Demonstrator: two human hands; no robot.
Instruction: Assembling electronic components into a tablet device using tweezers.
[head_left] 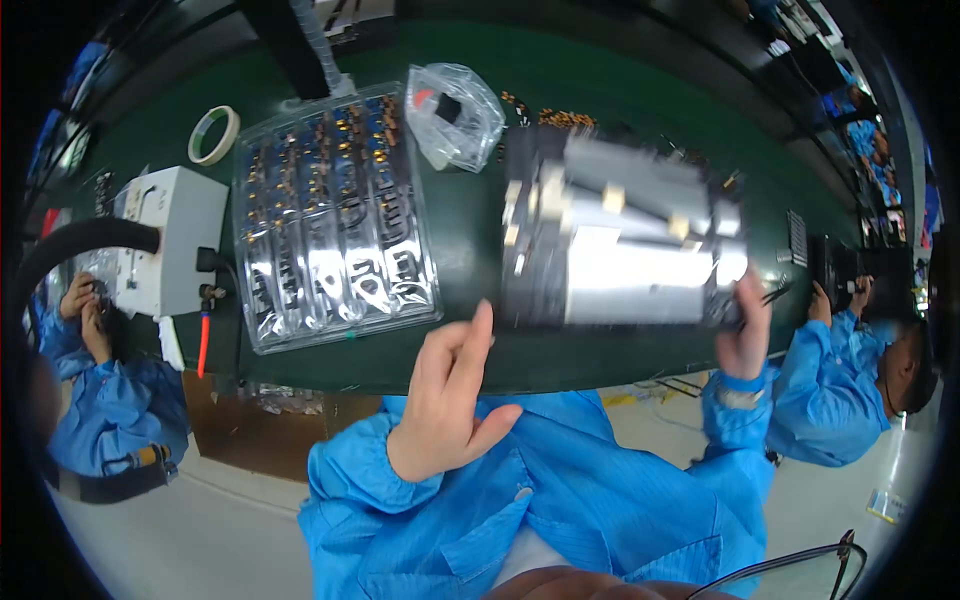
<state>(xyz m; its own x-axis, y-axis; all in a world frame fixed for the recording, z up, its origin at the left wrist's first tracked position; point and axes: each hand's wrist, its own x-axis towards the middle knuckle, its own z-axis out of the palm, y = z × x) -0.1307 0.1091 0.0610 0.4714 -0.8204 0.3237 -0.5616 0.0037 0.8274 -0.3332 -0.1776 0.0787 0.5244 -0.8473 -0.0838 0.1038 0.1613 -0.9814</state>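
A flat black-and-silver electronic assembly [640,285], smeared by motion, lies over the green bench in front of me to the right. It bears a shiny silver plate and several small cream-coloured pieces. My right hand [747,330] is at its near right corner, the fingers closed on the edge and partly blurred. Off the near left corner, my left hand [445,400] hovers at the bench's front edge, fingers stretched and thumb apart, holding nothing. Left of the assembly, a clear plastic tray [430,290] contains rows of small parts with black, blue and gold-coloured portions.
A clear plastic bag [455,115] and a cream tape roll [214,136] lie behind and beside the tray. Small gold-coloured parts [567,118] are scattered at the back. On the left stands a white box [172,240] near a black hose [85,240]. Co-workers sit on both sides.
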